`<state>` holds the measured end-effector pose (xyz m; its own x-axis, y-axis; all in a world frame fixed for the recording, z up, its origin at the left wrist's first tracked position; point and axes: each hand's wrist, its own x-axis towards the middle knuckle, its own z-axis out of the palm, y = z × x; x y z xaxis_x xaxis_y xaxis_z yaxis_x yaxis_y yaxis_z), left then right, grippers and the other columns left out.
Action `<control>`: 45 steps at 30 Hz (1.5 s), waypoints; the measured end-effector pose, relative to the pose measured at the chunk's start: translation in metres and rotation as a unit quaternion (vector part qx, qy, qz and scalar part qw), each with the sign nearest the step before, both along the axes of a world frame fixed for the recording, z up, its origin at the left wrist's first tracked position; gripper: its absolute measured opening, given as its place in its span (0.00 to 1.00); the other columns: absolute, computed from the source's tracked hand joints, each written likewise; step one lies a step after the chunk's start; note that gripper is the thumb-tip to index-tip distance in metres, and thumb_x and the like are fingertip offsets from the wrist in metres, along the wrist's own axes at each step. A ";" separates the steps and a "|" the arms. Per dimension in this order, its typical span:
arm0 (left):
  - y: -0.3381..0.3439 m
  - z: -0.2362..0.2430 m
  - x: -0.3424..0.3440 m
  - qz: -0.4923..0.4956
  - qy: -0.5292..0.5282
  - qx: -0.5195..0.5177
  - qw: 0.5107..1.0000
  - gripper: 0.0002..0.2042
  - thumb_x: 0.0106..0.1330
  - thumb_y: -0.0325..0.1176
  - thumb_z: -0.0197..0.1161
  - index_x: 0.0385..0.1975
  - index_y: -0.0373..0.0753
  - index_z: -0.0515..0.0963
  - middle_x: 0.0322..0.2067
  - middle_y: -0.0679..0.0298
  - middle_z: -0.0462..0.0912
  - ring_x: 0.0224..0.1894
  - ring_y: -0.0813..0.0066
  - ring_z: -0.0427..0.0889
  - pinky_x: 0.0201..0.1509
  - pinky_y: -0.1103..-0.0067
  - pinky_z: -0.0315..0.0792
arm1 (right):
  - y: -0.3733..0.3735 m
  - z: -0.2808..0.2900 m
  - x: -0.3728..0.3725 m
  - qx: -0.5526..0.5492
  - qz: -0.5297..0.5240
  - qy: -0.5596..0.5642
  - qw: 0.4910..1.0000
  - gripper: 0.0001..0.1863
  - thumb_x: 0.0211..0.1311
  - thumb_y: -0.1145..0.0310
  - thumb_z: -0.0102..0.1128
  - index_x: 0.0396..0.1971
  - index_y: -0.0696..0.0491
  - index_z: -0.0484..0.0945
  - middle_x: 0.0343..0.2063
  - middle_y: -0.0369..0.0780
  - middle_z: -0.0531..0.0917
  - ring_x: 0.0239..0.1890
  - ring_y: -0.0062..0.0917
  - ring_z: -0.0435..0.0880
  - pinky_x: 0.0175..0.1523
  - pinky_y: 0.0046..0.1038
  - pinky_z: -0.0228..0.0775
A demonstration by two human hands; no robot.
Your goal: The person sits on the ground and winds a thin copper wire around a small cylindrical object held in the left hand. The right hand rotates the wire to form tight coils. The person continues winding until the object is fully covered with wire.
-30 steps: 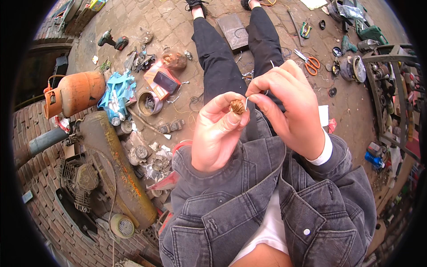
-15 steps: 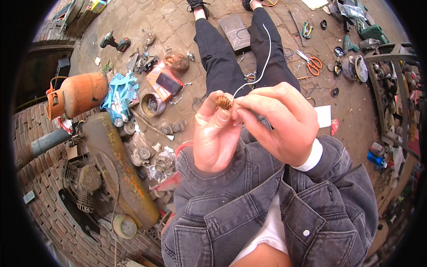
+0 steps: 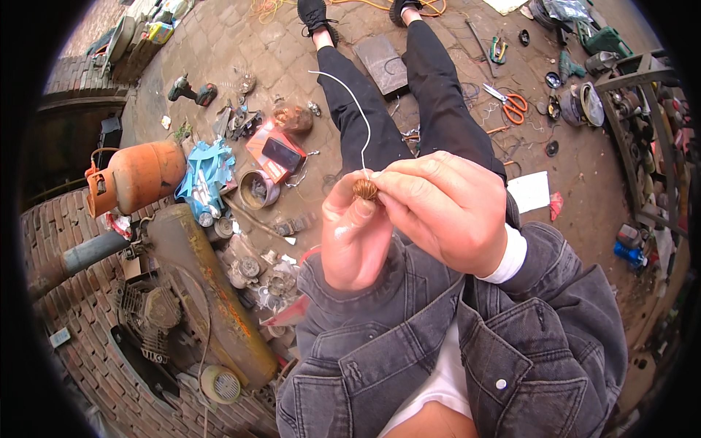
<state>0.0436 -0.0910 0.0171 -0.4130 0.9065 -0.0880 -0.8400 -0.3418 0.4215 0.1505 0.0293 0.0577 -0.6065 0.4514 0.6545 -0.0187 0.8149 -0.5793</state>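
My left hand (image 3: pixel 353 244) grips a small copper-wound piece (image 3: pixel 365 190), which looks like a motor armature, between thumb and fingers. A thin white cord (image 3: pixel 364 120) rises from it in a curve over my left trouser leg, its far end loose. My right hand (image 3: pixel 449 208) is closed in a pinch at the piece's right side, where the cord meets the copper windings. The fingertips cover the exact spot where the cord enters. Both hands are close together in front of my chest.
Orange-handled scissors (image 3: pixel 515 108), pliers (image 3: pixel 498 51) and white paper (image 3: pixel 529 191) lie at right, near a metal rack (image 3: pixel 650 131). A flat metal block (image 3: pixel 381 64) sits between my legs. At left are a phone (image 3: pixel 282 155), a drill (image 3: pixel 191 91) and an orange gas cylinder (image 3: pixel 146 174).
The white cord's free end has swung from the right over to the left. My right fingers have shifted slightly down beside the copper windings. The head view has shifted a little.
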 end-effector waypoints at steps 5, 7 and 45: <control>-0.001 0.000 -0.001 -0.009 0.025 -0.006 1.000 0.17 0.66 0.23 0.67 0.55 0.39 0.81 0.52 0.60 0.82 0.56 0.67 0.79 0.64 0.70 0.71 | 0.002 0.000 0.002 0.010 -0.010 0.018 1.000 0.16 0.41 0.80 0.73 0.35 0.59 0.83 0.27 0.40 0.84 0.26 0.31 0.84 0.29 0.28 0.74; 0.000 0.001 0.000 -0.011 0.028 -0.018 0.999 0.16 0.66 0.23 0.67 0.54 0.39 0.81 0.51 0.61 0.82 0.55 0.66 0.79 0.64 0.70 0.71 | 0.002 0.000 0.002 0.012 -0.020 0.022 0.999 0.15 0.41 0.80 0.73 0.33 0.58 0.83 0.26 0.40 0.83 0.25 0.31 0.83 0.28 0.28 0.73; -0.002 0.009 0.006 0.010 -0.029 -0.074 0.997 0.13 0.70 0.28 0.64 0.53 0.46 0.81 0.46 0.66 0.80 0.45 0.76 0.74 0.49 0.78 0.68 | 0.007 0.002 0.000 -0.108 0.052 0.041 0.992 0.16 0.46 0.82 0.72 0.38 0.57 0.85 0.32 0.42 0.85 0.31 0.32 0.86 0.34 0.28 0.79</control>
